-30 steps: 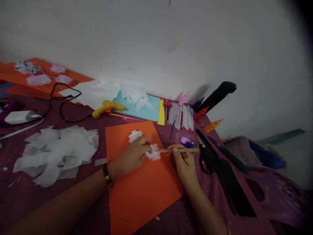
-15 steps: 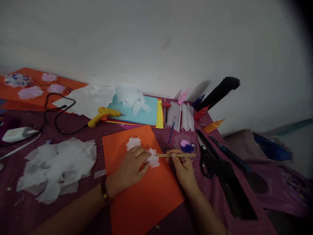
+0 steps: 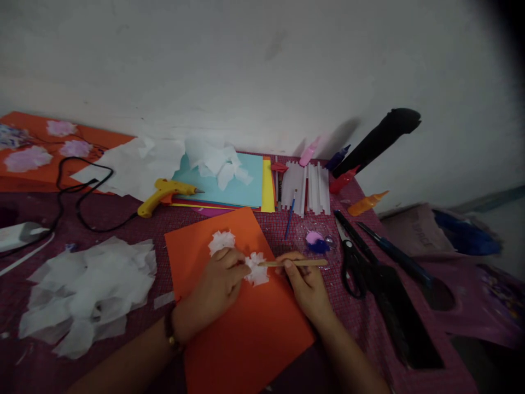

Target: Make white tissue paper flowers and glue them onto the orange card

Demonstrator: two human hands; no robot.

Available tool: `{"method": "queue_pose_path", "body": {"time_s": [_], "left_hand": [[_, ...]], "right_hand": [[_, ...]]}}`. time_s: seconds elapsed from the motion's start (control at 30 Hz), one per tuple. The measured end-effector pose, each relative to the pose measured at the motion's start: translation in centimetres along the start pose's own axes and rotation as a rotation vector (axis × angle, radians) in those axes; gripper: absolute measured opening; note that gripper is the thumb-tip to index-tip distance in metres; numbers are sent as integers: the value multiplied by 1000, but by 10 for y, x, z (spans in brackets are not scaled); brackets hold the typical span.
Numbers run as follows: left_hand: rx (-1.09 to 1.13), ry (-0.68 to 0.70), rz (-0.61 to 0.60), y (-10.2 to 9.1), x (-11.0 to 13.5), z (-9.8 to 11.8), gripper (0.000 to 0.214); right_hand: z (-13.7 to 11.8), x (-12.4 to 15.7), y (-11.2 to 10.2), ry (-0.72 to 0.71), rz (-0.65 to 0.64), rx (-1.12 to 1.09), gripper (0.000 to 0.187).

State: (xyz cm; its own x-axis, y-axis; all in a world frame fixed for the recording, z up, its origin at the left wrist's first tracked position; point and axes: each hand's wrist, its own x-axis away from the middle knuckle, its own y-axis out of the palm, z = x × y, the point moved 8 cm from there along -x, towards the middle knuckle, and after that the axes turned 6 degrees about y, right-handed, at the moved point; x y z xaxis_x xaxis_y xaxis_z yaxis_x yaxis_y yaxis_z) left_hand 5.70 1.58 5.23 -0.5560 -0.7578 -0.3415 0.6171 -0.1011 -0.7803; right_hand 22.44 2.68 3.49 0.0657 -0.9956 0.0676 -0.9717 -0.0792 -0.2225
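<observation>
On an orange sheet of paper (image 3: pixel 246 328) lie two ruffled white tissue-paper flowers. My right hand (image 3: pixel 305 284) pinches a flat wooden stick (image 3: pixel 303 263), whose left tip rests on the middle of the nearer flower (image 3: pixel 257 272). Bent fingers of my left hand (image 3: pixel 217 282) close at that flower's left edge, thumb and forefinger together on it. Just beyond the left knuckles sits the farther flower (image 3: pixel 222 241), partly covered by the hand. A loose pile of white tissue pieces (image 3: pixel 90 290) is left of my left forearm.
A yellow glue gun (image 3: pixel 164 192) with a black cord lies behind the orange sheet, beside blue paper (image 3: pixel 254 169). To the right are a paint palette (image 3: pixel 315 241), a paintbrush (image 3: pixel 291 213), scissors (image 3: pixel 351 262), glue sticks (image 3: pixel 318 189) and an orange paint bottle (image 3: pixel 367 203).
My left fingers have drawn back slightly to the left, and more of the nearer flower shows. The stick still touches it. The whole view has shifted a little.
</observation>
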Motion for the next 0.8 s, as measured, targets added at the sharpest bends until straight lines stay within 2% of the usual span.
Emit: {"method": "queue_pose_path", "body": {"time_s": [0.1, 0.23, 0.3, 0.6, 0.7, 0.8], "left_hand": [[28, -11, 25, -2, 1, -1, 33], [80, -78, 190, -18, 6, -5, 26], [88, -91, 221, -21, 7, -4, 21], [-77, 13, -28, 1, -1, 2, 27], [-81, 25, -37, 1, -1, 3, 27], [-58, 14, 8, -3, 0, 2, 26]], "right_hand": [[4, 0, -6, 34, 54, -68, 21], [12, 2, -13, 63, 119, -223, 20], [12, 3, -14, 58, 114, -222, 20], [5, 1, -5, 37, 79, -108, 21], [4, 1, -5, 37, 74, -80, 21], [0, 1, -5, 27, 76, -78, 22]]}}
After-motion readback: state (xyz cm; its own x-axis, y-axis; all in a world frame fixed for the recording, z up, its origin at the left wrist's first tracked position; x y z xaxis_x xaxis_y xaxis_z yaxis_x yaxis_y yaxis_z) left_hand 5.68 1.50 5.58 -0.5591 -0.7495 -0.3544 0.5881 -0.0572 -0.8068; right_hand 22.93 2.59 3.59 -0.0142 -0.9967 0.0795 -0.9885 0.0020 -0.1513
